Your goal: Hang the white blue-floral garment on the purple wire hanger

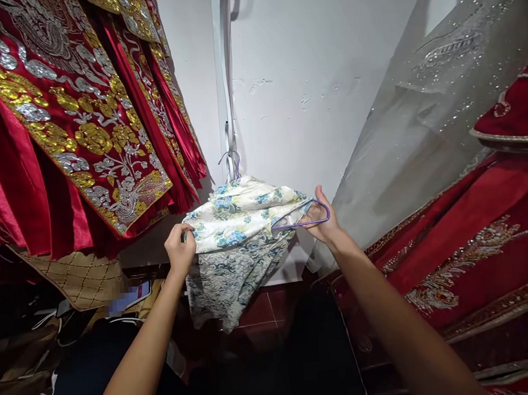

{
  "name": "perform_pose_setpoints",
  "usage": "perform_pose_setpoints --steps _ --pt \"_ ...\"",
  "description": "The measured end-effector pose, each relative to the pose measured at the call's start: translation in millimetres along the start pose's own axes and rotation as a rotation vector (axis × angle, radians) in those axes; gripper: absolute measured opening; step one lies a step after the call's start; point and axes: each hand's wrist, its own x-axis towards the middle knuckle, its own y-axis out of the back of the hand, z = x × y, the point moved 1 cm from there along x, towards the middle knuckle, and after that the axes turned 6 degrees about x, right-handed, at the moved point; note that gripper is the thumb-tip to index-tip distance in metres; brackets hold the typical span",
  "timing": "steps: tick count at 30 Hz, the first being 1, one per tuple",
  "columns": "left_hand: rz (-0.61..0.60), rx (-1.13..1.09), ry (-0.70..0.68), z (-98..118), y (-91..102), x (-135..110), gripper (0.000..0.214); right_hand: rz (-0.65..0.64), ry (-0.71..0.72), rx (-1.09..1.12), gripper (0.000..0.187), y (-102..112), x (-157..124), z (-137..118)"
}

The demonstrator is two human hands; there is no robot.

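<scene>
In the head view, a white dress with blue and yellow flowers (pixel 234 223) hangs on a thin purple clothes hanger (pixel 299 224). The hanger's hook loops over a white strap or rail end at the wall. My left hand (pixel 180 248) is closed, pinching the dress at its left shoulder edge. At the other side my right hand (pixel 325 220) holds the bare right end of the hanger against its palm. Its thumb points up, and its fingers are partly hidden behind the hanger and the cloth. The hanger's end sticks out of the dress on that side.
Red garments with gold and silver embroidery (pixel 108 129) hang at the left. A sheer white sparkling gown (pixel 403 129) and dark red beaded garments (pixel 467 238) hang close on the right. A lit phone (pixel 133 295) lies low left. Behind is a white wall (pixel 300 52).
</scene>
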Motion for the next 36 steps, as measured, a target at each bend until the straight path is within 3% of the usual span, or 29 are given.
perform_pose_setpoints --steps 3,6,8,11,15,17,20,25,28,30,34,36 --pt "0.116 -0.074 0.172 -2.8 -3.1 -0.9 0.011 -0.142 -0.155 0.145 0.084 3.1 -7.2 -20.4" --pt "0.198 -0.179 0.283 2.6 -5.5 -0.9 0.015 -0.214 -0.232 0.129 0.057 -6.6 -12.9 -23.0" --pt "0.210 -0.217 0.250 12.6 -4.6 -1.5 0.015 -0.168 -0.235 0.102 0.047 -12.2 -14.5 -16.0" --pt "0.240 -0.313 0.197 24.6 2.7 2.7 0.018 -0.092 -0.224 0.092 0.048 -12.4 -15.0 -3.9" --pt "0.225 -0.527 0.320 12.2 19.2 23.7 0.044 -0.071 -0.096 0.068 0.047 -5.3 -14.7 -1.8" --pt "0.140 -0.523 0.416 -3.1 25.6 34.3 0.048 -0.036 -0.005 0.046 0.045 -2.8 -15.5 -3.2" --pt "-0.113 -0.418 0.445 -21.1 29.5 41.6 0.043 0.039 0.075 0.019 0.041 -1.7 -19.0 -0.7" --pt "-0.572 -0.502 0.551 -26.3 37.4 41.2 0.046 0.124 0.136 -0.055 0.039 -1.6 -23.6 5.0" --pt "-0.729 -0.579 0.621 -29.8 49.8 46.5 0.041 0.138 0.181 -0.116 0.038 0.2 -20.8 2.0" --pt "-0.678 -0.593 0.566 -33.1 56.5 52.1 0.033 0.152 0.209 -0.130 0.038 2.2 -18.3 -1.2" --pt "-0.296 -0.647 0.375 -24.1 57.3 55.5 0.029 0.175 0.191 -0.119 0.038 4.6 -17.3 -3.8" --pt "-0.232 -0.668 0.290 -10.3 53.0 51.4 0.027 0.182 0.150 -0.071 0.038 1.8 -19.7 -0.8"
